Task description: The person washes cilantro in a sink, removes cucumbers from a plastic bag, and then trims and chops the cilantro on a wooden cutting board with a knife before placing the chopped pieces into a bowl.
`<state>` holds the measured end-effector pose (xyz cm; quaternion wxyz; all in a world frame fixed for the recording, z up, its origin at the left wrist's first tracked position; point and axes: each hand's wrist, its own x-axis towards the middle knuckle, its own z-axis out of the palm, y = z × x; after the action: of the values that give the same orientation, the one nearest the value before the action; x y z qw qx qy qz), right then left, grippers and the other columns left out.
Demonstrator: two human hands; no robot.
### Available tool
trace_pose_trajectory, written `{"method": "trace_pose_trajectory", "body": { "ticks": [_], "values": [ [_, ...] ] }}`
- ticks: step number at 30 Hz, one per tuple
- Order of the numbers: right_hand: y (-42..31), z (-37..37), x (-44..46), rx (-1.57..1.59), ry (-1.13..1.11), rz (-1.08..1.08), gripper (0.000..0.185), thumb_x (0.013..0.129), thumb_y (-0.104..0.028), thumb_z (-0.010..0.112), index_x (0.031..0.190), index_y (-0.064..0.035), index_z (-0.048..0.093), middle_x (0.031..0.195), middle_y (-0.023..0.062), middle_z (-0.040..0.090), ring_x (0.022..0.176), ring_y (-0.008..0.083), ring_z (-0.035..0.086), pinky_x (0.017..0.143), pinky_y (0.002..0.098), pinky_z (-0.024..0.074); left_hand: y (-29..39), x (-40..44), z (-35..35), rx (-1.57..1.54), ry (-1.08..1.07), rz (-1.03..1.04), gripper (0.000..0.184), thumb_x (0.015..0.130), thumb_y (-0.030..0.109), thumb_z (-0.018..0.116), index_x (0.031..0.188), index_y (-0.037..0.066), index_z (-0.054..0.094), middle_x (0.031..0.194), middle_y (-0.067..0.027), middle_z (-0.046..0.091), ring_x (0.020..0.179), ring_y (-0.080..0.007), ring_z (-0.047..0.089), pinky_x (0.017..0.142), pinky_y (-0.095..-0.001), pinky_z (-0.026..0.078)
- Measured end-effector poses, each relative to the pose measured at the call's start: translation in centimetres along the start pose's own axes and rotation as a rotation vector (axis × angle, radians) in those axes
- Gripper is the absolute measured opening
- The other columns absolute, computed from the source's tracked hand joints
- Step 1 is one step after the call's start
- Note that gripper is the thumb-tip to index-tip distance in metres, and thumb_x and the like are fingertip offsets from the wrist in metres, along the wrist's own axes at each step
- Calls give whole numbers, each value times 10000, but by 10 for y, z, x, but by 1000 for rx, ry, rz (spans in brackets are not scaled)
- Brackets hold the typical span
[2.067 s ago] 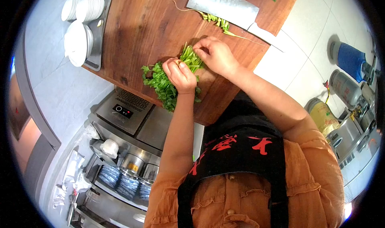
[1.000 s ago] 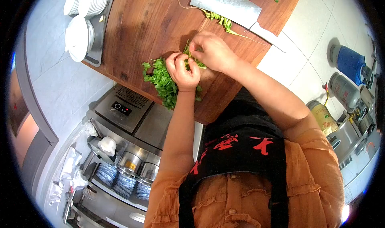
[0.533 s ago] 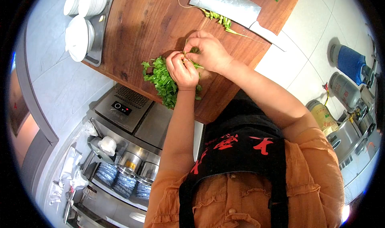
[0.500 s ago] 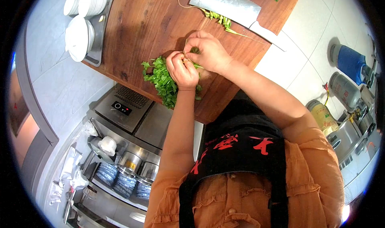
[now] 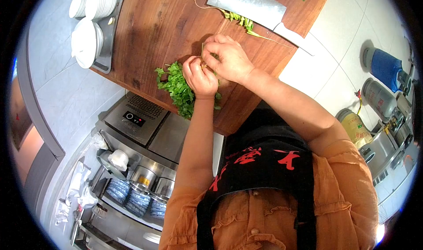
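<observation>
My left hand (image 5: 200, 76) is closed around the stems of a bunch of cilantro (image 5: 178, 89), whose leafy end spreads out to the left over the wooden board. My right hand (image 5: 229, 58) meets it at the stem end, thumb and fingers pinched together. A thin stem (image 5: 202, 49) shows between the two hands, though the fingertips partly hide it. Beyond my hands lies a cleaver (image 5: 249, 4) with a white handle, flat on the board. Cut stem ends with thin roots (image 5: 240, 20) lie along its near edge.
The wooden board (image 5: 150, 25) ends in edges at the right and front. A grey tray (image 5: 113, 34) with stacked white dishes (image 5: 99, 5) stands at the left. Below is a steel counter (image 5: 136, 118) with pots and blue-patterned bowls (image 5: 136, 201). Gas cylinders (image 5: 381, 67) stand at right.
My right hand's fingers have shifted slightly over the stem end, and a thin stem now stands out between the hands. The left hand, cilantro and cleaver stay in place.
</observation>
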<state>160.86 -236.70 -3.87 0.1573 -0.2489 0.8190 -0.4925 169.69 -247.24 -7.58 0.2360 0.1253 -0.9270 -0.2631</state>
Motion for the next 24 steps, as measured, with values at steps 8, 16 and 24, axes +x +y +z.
{"method": "trace_pose_trajectory", "body": {
  "ticks": [8,16,24],
  "values": [
    [27,-76,6,206,292,125,279,938,-258,477,867,-24,610,826,170,615,813,317,607,756,383,479,-1,-2,-1,-54,-27,-32,183,927,154,456,949,-28,461,988,-203,492,880,-348,485,807,-446,404],
    [58,-142,-34,-605,118,44,405,776,-19,569,1169,-121,570,1104,132,556,981,322,533,886,388,455,-1,0,-1,-37,-40,-25,214,908,215,479,944,5,478,973,-165,507,878,-320,491,804,-441,398],
    [66,-144,-29,-630,-11,28,448,774,-20,591,1209,-122,555,1144,130,510,1001,303,526,899,375,456,4,3,-3,-38,-49,141,636,753,396,678,1171,-35,470,1065,-186,494,970,-353,487,844,-460,410]
  ]
}}
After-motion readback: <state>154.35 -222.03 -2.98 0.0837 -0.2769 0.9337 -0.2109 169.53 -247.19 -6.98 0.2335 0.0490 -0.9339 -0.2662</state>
